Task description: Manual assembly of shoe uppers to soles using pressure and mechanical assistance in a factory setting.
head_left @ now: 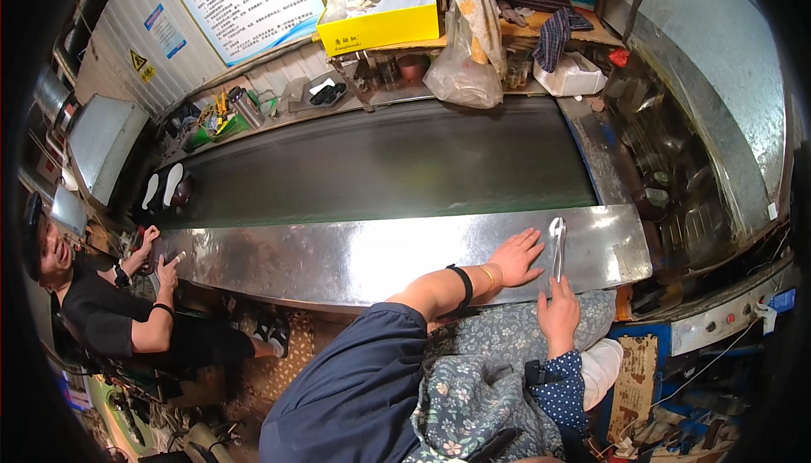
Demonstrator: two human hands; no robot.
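Observation:
On the shiny metal ledge (405, 247) my left hand (517, 258) lies flat, palm down, with fingers spread and nothing in it. A dark band and a gold-coloured bracelet circle that wrist. My right hand (558, 309), at the ledge's near edge, grips the handles of silver metal pliers (558, 245). The pliers' rounded head points away from me, to the right of my left fingers. A patterned floral apron (473, 387) covers my lap below the ledge.
Beyond the ledge runs a dark conveyor belt (380, 163), with shoes showing white soles (174, 182) at its left end. A co-worker (127, 302) sits at left. A yellow box (380, 19) and a plastic bag (465, 74) are at the back; metal housings flank the belt.

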